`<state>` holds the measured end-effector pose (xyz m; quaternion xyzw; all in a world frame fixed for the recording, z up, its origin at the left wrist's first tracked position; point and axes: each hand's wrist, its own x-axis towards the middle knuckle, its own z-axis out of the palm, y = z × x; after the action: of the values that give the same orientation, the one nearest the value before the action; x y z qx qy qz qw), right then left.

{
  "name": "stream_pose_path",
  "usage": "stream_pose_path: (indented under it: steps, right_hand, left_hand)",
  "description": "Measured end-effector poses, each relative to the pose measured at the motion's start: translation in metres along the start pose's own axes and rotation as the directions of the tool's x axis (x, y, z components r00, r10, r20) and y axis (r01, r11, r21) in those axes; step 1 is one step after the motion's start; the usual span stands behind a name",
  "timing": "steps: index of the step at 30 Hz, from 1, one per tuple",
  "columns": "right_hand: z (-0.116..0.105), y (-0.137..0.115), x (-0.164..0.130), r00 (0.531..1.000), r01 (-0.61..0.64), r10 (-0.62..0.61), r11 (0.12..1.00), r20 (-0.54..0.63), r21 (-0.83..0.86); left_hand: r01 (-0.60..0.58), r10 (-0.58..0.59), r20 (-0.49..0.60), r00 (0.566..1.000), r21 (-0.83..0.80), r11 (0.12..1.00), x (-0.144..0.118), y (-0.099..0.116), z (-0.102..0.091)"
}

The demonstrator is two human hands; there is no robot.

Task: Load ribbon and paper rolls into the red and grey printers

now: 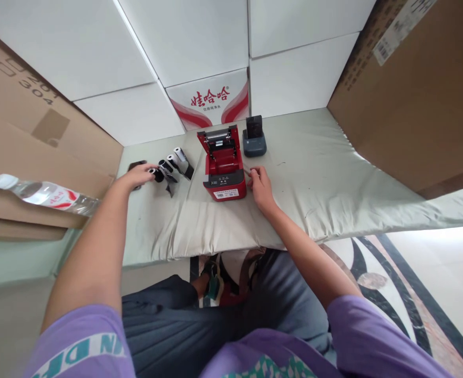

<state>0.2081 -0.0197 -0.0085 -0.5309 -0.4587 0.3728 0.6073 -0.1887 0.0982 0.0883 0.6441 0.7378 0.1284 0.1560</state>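
Note:
A red and black receipt printer (pixel 225 173) stands on the pale covered surface with its lid raised. Its paper bay looks bare inside. Close against its right side is my right hand (pixel 260 188), fingers curled; anything between them is too small to make out. My left hand (pixel 134 176) reaches to a row of paper rolls to the printer's left. Its fingers are around the end of the leftmost dark paper roll (pixel 157 175). Beside that lie another dark roll (pixel 165 167) and two rolls with white ends, loose dark strips trailing from them.
A dark device in a dock (pixel 254 142) stands right of the printer. Partly under my left hand lies a dark phone-like object (pixel 137 164). Cardboard boxes (pixel 408 105) flank both sides, white boxes (pixel 207 42) line the back, and a water bottle (pixel 53 195) lies at left.

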Motion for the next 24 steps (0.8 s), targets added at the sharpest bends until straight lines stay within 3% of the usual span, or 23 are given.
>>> stream_pose_path:
  steps: [3, 7, 9, 11, 13, 14, 17, 18, 21, 24]
  right_hand:
    - [0.0, 0.0, 0.001, 1.0, 0.004, -0.004, 1.0, 0.007, -0.005]
    - [0.001, 0.0, 0.001, 1.0, 0.001, -0.001, 1.0, 0.0, -0.005]
    - [0.001, 0.0, 0.001, 1.0, 0.006, -0.006, 1.0, -0.005, -0.009]
    - [0.002, 0.001, 0.001, 1.0, 0.013, -0.013, 1.0, -0.009, -0.012]
    - [0.002, 0.001, 0.001, 1.0, 0.016, -0.016, 1.0, -0.013, -0.011]
    - [0.001, 0.002, 0.001, 1.0, 0.016, -0.016, 1.0, -0.015, -0.01]
    - [0.001, 0.002, 0.001, 1.0, 0.005, -0.005, 1.0, -0.005, -0.002]
    - [0.001, 0.002, 0.001, 1.0, 0.002, -0.002, 1.0, -0.002, 0.0]
    - [0.0, 0.001, 0.001, 1.0, 0.0, 0.0, 1.0, 0.001, 0.003]
    - [0.0, -0.002, 0.001, 1.0, -0.006, 0.006, 1.0, 0.0, 0.0]
  left_hand:
    - [0.024, -0.024, 0.006, 1.0, 0.08, 0.997, -0.012, -0.003, -0.001]
    - [-0.002, 0.023, -0.149, 0.989, 0.142, 0.99, -0.027, -0.003, -0.009]
    - [-0.026, 0.038, -0.275, 0.961, 0.046, 0.999, -0.036, 0.005, -0.01]
    - [-0.104, 0.015, -0.403, 0.915, -0.2, 0.974, -0.046, 0.022, -0.006]
    - [-0.256, -0.007, -0.449, 0.893, -0.522, 0.814, -0.057, 0.048, 0.007]
    - [-0.354, 0.028, -0.479, 0.877, -0.606, 0.713, -0.063, 0.062, 0.015]
    - [-0.59, 0.212, -0.568, 0.795, -0.645, 0.486, -0.081, 0.107, 0.042]
    - [-0.619, 0.261, -0.569, 0.78, -0.636, 0.461, -0.087, 0.121, 0.051]
    - [-0.608, 0.347, -0.5, 0.794, -0.655, 0.448, -0.095, 0.153, 0.069]
    - [-0.569, 0.303, -0.482, 0.822, -0.718, 0.402, -0.094, 0.171, 0.074]
